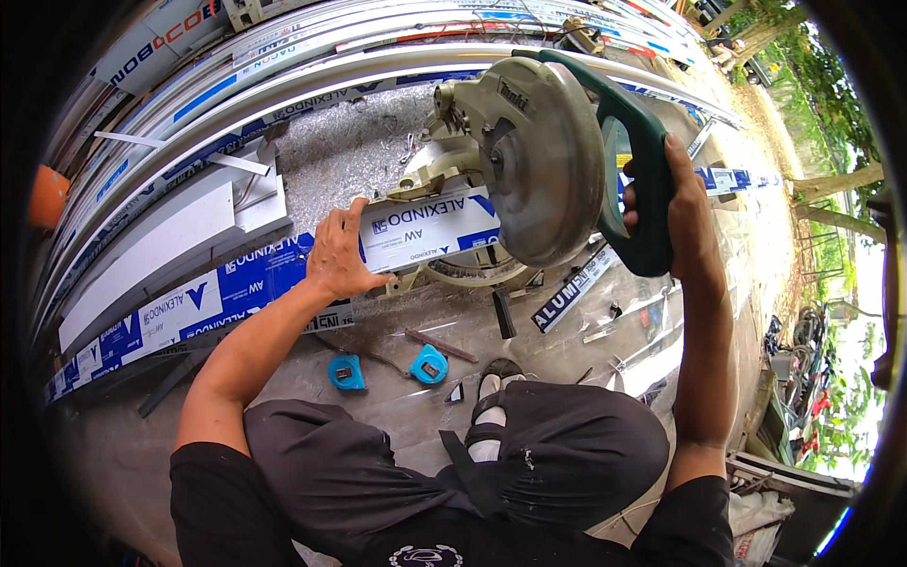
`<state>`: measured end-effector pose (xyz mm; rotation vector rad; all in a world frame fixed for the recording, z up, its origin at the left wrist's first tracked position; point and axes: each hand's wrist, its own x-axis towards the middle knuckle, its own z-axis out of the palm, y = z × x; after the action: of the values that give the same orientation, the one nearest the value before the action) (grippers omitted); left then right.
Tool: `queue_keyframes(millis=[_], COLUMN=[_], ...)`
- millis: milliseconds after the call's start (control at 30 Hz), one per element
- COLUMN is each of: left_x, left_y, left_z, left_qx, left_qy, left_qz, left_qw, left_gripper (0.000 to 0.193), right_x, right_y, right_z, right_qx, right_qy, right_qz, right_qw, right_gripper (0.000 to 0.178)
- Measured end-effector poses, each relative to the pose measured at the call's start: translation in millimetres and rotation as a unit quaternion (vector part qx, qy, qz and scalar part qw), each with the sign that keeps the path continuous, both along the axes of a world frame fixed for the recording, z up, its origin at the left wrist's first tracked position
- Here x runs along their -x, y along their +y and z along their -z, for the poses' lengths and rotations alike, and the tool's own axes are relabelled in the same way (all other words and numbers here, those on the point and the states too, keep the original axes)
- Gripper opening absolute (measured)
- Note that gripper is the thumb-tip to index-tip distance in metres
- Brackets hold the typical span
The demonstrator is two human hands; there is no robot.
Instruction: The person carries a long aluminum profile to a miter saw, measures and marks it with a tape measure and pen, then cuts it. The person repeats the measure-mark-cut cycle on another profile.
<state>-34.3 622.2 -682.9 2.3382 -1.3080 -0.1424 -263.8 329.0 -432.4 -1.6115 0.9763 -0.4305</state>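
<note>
A miter saw (543, 161) with a round, pale guard stands in front of me. My right hand (690, 203) is wrapped round its dark green loop handle (612, 99). Across the saw's base lies a long aluminium profile (430, 230) in blue and white printed film, running out to the left. My left hand (338, 253) is closed over this profile, left of the guard, fingers over the far edge and thumb on the near side. The guard hides the blade's edge, so I cannot tell whether it touches the profile.
Two blue tape measures (347, 371) and a dark red stick (441, 345) lie on the floor before my knees. A short printed offcut (574, 286) rests below the saw. White profiles (151, 255) are stacked left, with long film-wrapped bars (312, 80) behind. Tree branches (836, 184) show at right.
</note>
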Motion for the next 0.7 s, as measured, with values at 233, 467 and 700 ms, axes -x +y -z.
queue_keyframes(millis=[233, 467, 700], left_x=[-2, -1, -1], left_y=[-1, -1, -1], left_z=[3, 1, 1], left_qx=[0.008, -0.008, -0.013], left_qy=[0.007, 0.01, 0.012], left_qz=[0.001, -0.009, -0.01], left_qw=[1.0, 1.0, 1.0], left_gripper=[0.122, 0.123, 0.123], right_x=[15, 19, 22], right_y=[5, 10, 13], right_z=[26, 35, 39], right_qx=[0.014, 0.02, 0.036], right_qy=[-0.029, -0.045, -0.042], right_qz=[-0.003, -0.003, -0.006], right_qw=[0.999, 0.999, 0.998], right_gripper=[0.067, 0.067, 0.068])
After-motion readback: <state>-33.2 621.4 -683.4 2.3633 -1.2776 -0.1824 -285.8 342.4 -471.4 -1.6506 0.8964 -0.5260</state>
